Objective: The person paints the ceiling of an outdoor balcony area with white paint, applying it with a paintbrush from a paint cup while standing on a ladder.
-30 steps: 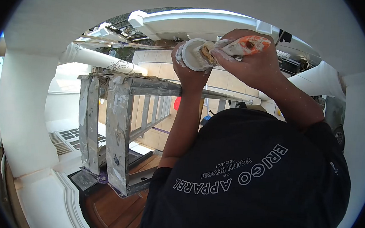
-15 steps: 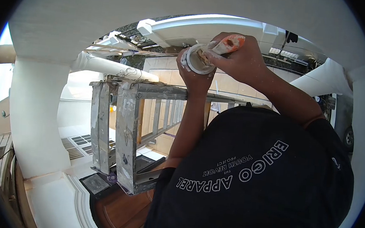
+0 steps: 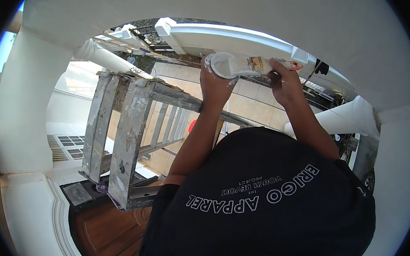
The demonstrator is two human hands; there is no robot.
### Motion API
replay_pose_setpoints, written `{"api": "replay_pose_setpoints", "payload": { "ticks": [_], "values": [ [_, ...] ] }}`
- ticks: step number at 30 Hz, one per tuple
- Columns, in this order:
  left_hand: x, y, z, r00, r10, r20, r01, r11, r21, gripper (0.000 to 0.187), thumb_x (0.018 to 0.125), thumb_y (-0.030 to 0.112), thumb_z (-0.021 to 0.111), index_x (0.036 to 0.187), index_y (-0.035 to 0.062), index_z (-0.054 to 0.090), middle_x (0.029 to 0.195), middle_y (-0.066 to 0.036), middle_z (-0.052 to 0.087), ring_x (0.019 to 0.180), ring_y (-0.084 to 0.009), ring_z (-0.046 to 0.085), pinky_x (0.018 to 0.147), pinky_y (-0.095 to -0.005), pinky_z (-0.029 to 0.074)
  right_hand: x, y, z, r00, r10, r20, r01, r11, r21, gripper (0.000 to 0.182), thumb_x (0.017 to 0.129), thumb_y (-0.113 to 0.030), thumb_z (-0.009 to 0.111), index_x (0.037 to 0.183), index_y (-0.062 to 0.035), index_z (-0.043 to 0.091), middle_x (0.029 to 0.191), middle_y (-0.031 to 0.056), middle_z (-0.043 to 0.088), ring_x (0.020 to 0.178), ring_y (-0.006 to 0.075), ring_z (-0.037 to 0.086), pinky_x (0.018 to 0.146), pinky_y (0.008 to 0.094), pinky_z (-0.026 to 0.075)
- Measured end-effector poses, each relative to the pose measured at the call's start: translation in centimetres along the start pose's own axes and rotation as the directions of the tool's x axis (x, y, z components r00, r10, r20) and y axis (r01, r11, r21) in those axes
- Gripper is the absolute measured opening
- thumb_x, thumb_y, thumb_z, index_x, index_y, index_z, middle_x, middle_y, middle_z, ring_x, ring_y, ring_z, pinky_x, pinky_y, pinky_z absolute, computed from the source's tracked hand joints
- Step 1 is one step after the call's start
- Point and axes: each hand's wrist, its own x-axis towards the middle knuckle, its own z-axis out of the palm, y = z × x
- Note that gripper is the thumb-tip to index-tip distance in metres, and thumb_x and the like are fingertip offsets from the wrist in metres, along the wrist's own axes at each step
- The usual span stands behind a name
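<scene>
My left hand (image 3: 215, 88) is wrapped around a small white paint cup (image 3: 224, 65), its mouth facing me and its rim smeared with white paint. A paintbrush (image 3: 256, 65) lies level beside the cup, its white-coated bristles at the cup's right rim. My right hand (image 3: 284, 81) is closed on the brush handle, whose orange end sticks out past the fingers. White paint specks mark my left fingers. What lies deep in the cup is hard to make out.
A paint-spattered metal ladder (image 3: 130, 142) stands left of my left arm. White pillars (image 3: 30, 106) rise on both sides, and a pale ceiling (image 3: 270, 13) is close overhead. Below are a tiled floor (image 3: 245, 100) and a brown wooden door (image 3: 112, 231).
My right hand has moved right and drawn the brush out of the cup, turning it level at the rim. The left hand still holds the cup. The view has shifted slightly.
</scene>
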Motion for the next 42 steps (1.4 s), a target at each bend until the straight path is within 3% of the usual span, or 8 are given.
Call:
{"api": "replay_pose_setpoints", "payload": {
  "ticks": [6, 18, 22, 28, 30, 36, 40, 42],
  "values": [
    [0.8, -0.1, -0.3, 0.998, -0.036, 0.054, 0.038, 0.999, -0.037, 0.073, 0.063, 0.008, 0.086, 0.121, 0.0007, 0.042, 0.112, -0.018, 0.061, 0.105, -0.0335, 0.063, 0.090, -0.0404, 0.051, 1.0, 0.9, -0.2, 0.954, 0.289, -0.083, -0.263, 0.936, 0.234, 0.018, 0.085, -0.018, 0.074, 0.082, -0.0109, 0.058, 0.066, -0.0004, 0.054, 0.059, 0.0123, 0.057, 0.055, 0.0221, 0.054],
    [5.6, 0.3, -0.2, 0.967, -0.223, 0.126, 0.256, 0.816, -0.518, 0.080, 0.067, 0.017, 0.089, 0.125, -0.0034, 0.038, 0.116, -0.020, 0.060, 0.108, -0.0271, 0.062, 0.089, -0.0361, 0.053, 3.7, -2.7, 1.4, 0.973, 0.229, 0.040, -0.228, 0.914, 0.336, 0.022, 0.084, -0.018, 0.075, 0.087, -0.0030, 0.059, 0.076, 0.0081, 0.062, 0.065, 0.0150, 0.063, 0.058, 0.0199, 0.059],
    [5.0, 2.6, -1.3, 0.894, -0.341, 0.292, 0.446, 0.597, -0.667, 0.064, 0.077, -0.022, 0.058, 0.130, 0.0000, 0.030, 0.126, -0.019, 0.049, 0.113, -0.0292, 0.060, 0.093, -0.0382, 0.059, 3.2, -4.5, 2.8, 0.984, 0.176, 0.020, -0.172, 0.921, 0.349, 0.022, 0.085, -0.017, 0.074, 0.088, -0.0022, 0.058, 0.077, 0.0092, 0.062, 0.064, 0.0155, 0.062, 0.058, 0.0194, 0.059],
    [4.5, 0.8, -0.6, 0.955, -0.246, 0.167, 0.295, 0.718, -0.630, 0.061, 0.073, -0.016, 0.068, 0.123, -0.0004, 0.037, 0.122, -0.015, 0.051, 0.111, -0.0254, 0.060, 0.090, -0.0367, 0.059, 7.0, -12.1, 6.9, 0.972, -0.233, -0.037, 0.236, 0.967, 0.097, 0.018, 0.085, -0.013, 0.073, 0.088, -0.0011, 0.061, 0.079, 0.0101, 0.063, 0.070, 0.0180, 0.064, 0.062, 0.0297, 0.057],
    [4.3, 0.2, 0.0, 0.979, -0.190, 0.078, 0.204, 0.842, -0.500, 0.061, 0.072, -0.016, 0.069, 0.123, -0.0007, 0.037, 0.120, -0.015, 0.051, 0.109, -0.0253, 0.060, 0.088, -0.0366, 0.060, 8.3, -14.7, 10.3, 0.781, -0.608, 0.146, 0.620, 0.726, -0.297, 0.016, 0.085, -0.013, 0.073, 0.091, -0.0010, 0.065, 0.080, 0.0095, 0.066, 0.072, 0.0166, 0.065, 0.062, 0.0278, 0.056],
    [4.4, 1.0, -0.4, 0.971, -0.234, 0.046, 0.230, 0.864, -0.448, 0.071, 0.070, 0.007, 0.084, 0.124, 0.0020, 0.038, 0.113, -0.015, 0.060, 0.104, -0.0249, 0.065, 0.087, -0.0349, 0.055, 10.4, -17.0, 17.4, 0.568, -0.607, 0.556, 0.660, -0.067, -0.748, 0.023, 0.083, -0.014, 0.076, 0.098, 0.0003, 0.068, 0.084, 0.0067, 0.069, 0.073, 0.0120, 0.065, 0.065, 0.0269, 0.053],
    [4.5, 2.0, -1.4, 0.966, -0.249, 0.076, 0.256, 0.861, -0.440, 0.073, 0.070, 0.015, 0.086, 0.125, 0.0016, 0.039, 0.115, -0.018, 0.062, 0.106, -0.0287, 0.065, 0.089, -0.0378, 0.054, 11.4, -16.7, 19.3, 0.524, -0.506, 0.685, 0.672, -0.249, -0.698, 0.024, 0.081, -0.017, 0.077, 0.098, -0.0010, 0.069, 0.085, 0.0070, 0.071, 0.074, 0.0129, 0.067, 0.066, 0.0270, 0.054],
    [4.4, 1.9, -1.4, 0.965, -0.251, 0.074, 0.258, 0.861, -0.439, 0.073, 0.070, 0.016, 0.086, 0.125, 0.0017, 0.039, 0.115, -0.018, 0.062, 0.106, -0.0293, 0.065, 0.089, -0.0384, 0.054, 12.5, -18.9, 20.8, 0.325, -0.419, 0.848, 0.601, -0.600, -0.528, 0.024, 0.081, -0.022, 0.077, 0.095, -0.0025, 0.070, 0.086, 0.0077, 0.072, 0.074, 0.0157, 0.069, 0.065, 0.0278, 0.054]
  ]
}}
